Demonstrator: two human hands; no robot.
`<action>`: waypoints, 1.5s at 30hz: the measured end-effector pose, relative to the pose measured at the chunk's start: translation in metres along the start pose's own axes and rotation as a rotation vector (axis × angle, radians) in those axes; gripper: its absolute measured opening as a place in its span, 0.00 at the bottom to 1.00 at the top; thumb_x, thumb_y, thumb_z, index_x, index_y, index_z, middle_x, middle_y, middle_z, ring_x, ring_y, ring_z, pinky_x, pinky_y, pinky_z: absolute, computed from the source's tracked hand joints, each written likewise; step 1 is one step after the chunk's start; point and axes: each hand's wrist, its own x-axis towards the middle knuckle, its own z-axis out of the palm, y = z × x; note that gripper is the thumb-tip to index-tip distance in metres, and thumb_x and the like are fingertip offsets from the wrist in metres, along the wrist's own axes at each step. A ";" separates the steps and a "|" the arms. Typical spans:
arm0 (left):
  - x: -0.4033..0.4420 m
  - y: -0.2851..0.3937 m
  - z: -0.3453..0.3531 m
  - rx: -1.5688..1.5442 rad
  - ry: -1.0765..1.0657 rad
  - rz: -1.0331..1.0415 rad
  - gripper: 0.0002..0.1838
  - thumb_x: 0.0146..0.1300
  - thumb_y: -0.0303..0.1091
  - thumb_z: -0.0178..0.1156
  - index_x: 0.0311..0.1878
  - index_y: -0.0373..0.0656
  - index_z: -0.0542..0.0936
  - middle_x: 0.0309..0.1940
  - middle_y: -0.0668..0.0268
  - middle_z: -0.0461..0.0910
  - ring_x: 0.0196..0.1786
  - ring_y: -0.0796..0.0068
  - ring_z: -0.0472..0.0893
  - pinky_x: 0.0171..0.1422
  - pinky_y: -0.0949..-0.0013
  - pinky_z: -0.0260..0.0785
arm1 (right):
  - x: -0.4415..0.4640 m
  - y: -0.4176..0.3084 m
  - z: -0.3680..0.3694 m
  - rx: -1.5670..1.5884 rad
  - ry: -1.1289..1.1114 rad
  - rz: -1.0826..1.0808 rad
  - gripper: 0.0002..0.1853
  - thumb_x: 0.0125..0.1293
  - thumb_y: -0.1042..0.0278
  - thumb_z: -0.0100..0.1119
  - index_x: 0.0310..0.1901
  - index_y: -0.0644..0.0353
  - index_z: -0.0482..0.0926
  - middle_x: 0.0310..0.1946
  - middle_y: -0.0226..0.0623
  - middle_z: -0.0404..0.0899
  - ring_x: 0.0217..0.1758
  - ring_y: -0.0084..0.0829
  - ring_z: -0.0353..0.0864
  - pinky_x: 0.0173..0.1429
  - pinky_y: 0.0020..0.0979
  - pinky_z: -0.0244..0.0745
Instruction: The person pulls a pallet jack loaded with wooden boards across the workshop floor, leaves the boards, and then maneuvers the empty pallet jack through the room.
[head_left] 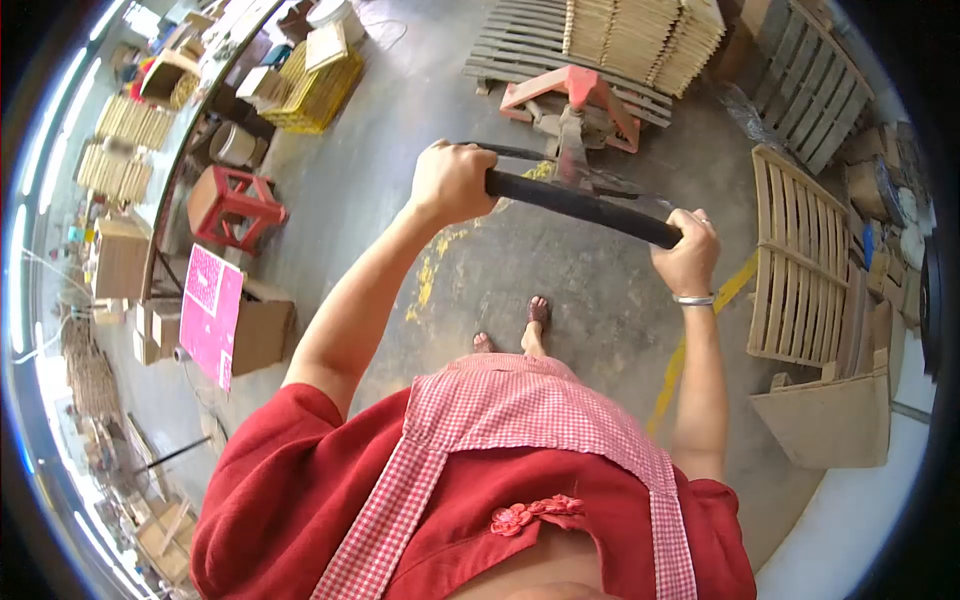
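Note:
A dark handlebar (585,205) crosses the upper middle of the view, joined to the red frame of a pallet jack (580,100). My left hand (452,183) is wrapped round the bar's left end. Round its right end my right hand (686,254) is closed, with a silver bracelet at the wrist. Both palms are hidden. Beyond the jack lies a wooden pallet (515,45) bearing stacked wooden pieces (640,40).
Wooden pallets (800,255) lean at the right, near a yellow floor line (672,385). At the left are a red stool (236,208), a yellow crate (318,92), a pink board (211,315) beside a cardboard box, and a long workbench (180,150).

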 end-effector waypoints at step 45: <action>-0.039 -0.010 0.033 0.012 -0.267 0.032 0.05 0.48 0.37 0.61 0.24 0.49 0.82 0.24 0.58 0.82 0.29 0.56 0.83 0.47 0.58 0.72 | -0.046 -0.041 0.025 -0.278 -0.349 0.192 0.13 0.41 0.59 0.72 0.27 0.54 0.83 0.32 0.50 0.78 0.40 0.50 0.77 0.46 0.46 0.72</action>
